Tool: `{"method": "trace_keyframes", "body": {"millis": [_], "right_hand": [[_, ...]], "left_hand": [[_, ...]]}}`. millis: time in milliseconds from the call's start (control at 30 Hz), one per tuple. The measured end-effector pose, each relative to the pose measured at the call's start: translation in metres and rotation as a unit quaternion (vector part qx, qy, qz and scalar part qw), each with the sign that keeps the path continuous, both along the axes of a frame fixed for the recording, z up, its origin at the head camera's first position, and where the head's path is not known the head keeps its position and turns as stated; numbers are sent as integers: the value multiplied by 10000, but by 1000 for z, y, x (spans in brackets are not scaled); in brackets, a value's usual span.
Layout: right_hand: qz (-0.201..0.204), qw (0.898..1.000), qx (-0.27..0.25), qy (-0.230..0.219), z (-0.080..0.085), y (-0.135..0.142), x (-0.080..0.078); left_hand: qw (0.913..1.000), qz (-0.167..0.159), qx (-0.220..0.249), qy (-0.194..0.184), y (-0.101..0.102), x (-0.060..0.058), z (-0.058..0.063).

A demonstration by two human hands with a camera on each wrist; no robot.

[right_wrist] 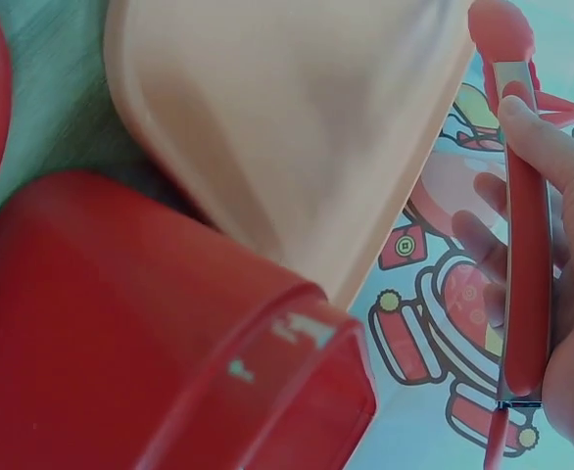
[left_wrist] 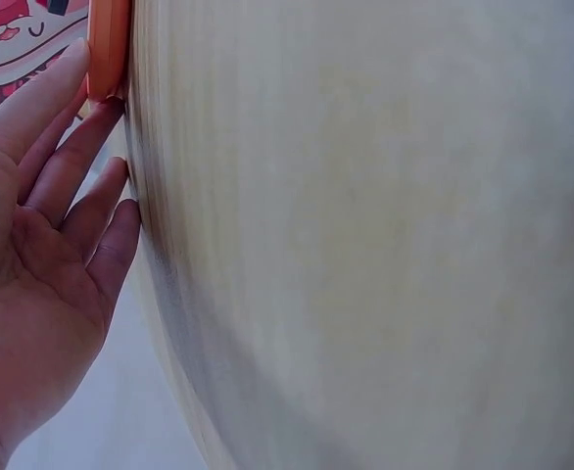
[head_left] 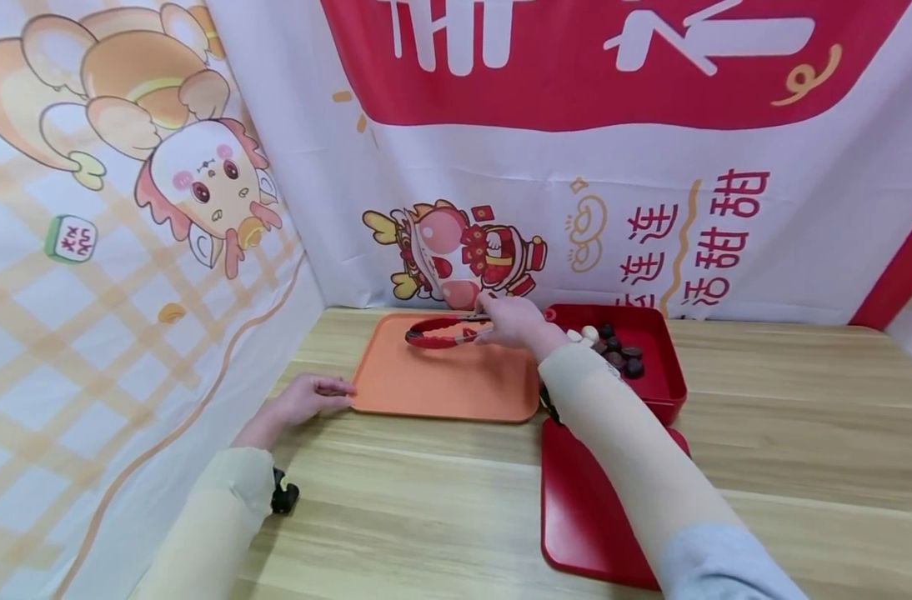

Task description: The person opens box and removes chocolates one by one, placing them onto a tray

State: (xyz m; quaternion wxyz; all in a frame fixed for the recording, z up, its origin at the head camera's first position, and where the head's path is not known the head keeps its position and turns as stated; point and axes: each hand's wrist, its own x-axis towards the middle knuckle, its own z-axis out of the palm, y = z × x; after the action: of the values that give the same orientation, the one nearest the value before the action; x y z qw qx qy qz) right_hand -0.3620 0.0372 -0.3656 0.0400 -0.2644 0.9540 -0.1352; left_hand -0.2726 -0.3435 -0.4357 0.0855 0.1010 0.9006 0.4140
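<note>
My right hand point(head_left: 512, 321) grips a pair of red-handled kitchen tongs point(right_wrist: 528, 284), thumb along one arm. The tongs lie level above the back of an orange tray point(head_left: 441, 383), heads pointing left; something dark shows at their tips in the head view. My left hand point(head_left: 313, 398) rests at the tray's front left corner with fingers extended, fingertips at the rim; the left wrist view shows them against the tray's edge point(left_wrist: 109, 54). Right of the tray stands a red box point(head_left: 662, 350) holding several small dark pieces point(head_left: 615, 358) and a few white ones point(head_left: 589, 333).
A flat red lid point(head_left: 583, 508) lies on the wooden table point(head_left: 418, 500) in front of the box, partly hidden under the right forearm. Printed cloth point(head_left: 441, 158) hangs along the table's back and left side.
</note>
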Motion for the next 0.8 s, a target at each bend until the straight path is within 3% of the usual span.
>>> {"method": "trace_keyframes", "body": {"millis": [800], "right_hand": [[-305,9985,-436,88,-22,-15,-12]], "left_hand": [[9998,52,-116,-119,0,2,3]]}}
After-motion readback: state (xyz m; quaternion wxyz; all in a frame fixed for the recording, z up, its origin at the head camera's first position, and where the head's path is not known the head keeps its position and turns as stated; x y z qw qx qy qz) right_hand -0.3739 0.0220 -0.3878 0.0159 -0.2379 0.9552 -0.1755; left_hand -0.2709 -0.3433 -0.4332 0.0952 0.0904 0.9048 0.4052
